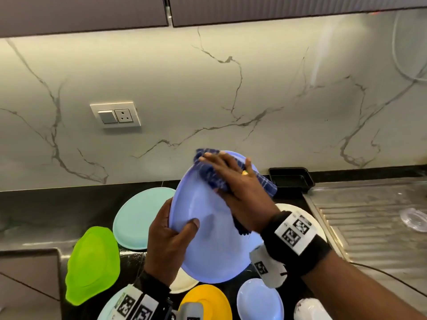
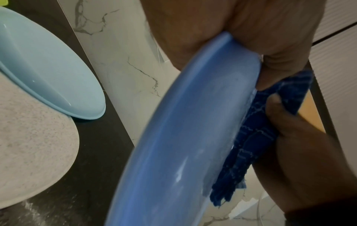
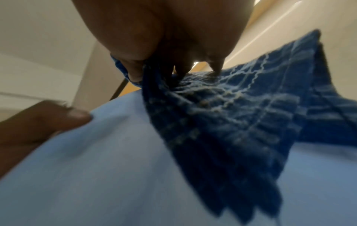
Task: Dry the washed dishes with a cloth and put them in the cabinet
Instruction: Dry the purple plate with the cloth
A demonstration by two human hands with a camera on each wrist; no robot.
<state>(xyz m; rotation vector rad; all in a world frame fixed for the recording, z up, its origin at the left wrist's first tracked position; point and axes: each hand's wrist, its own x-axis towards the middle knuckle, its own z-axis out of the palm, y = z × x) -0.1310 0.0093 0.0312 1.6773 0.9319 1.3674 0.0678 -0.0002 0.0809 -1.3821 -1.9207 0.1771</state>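
A light blue plate [image 1: 208, 241] is held tilted above the black counter. My left hand [image 1: 173, 234] grips its left rim, thumb on the face and fingers behind. My right hand [image 1: 235, 181] lies on a dark blue checked cloth [image 1: 212, 175], its straight, spread fingers pressing it against the plate's upper part. In the left wrist view, the plate [image 2: 173, 137] shows its underside, with the cloth [image 2: 258, 137] and right hand [image 2: 301, 149] beyond it. The right wrist view is blurred; there the cloth [image 3: 231, 122] is bunched on the plate [image 3: 96, 168] under my fingers.
On the counter below lie a teal plate [image 1: 138, 218], a green plate [image 1: 92, 264], a yellow plate [image 1: 208, 301], a small blue bowl [image 1: 258, 301] and a white plate [image 1: 300, 211]. A black tray [image 1: 291, 180] sits by the wall, a steel drainboard [image 1: 369, 222] to the right, closed cabinets [image 1: 80, 12] overhead.
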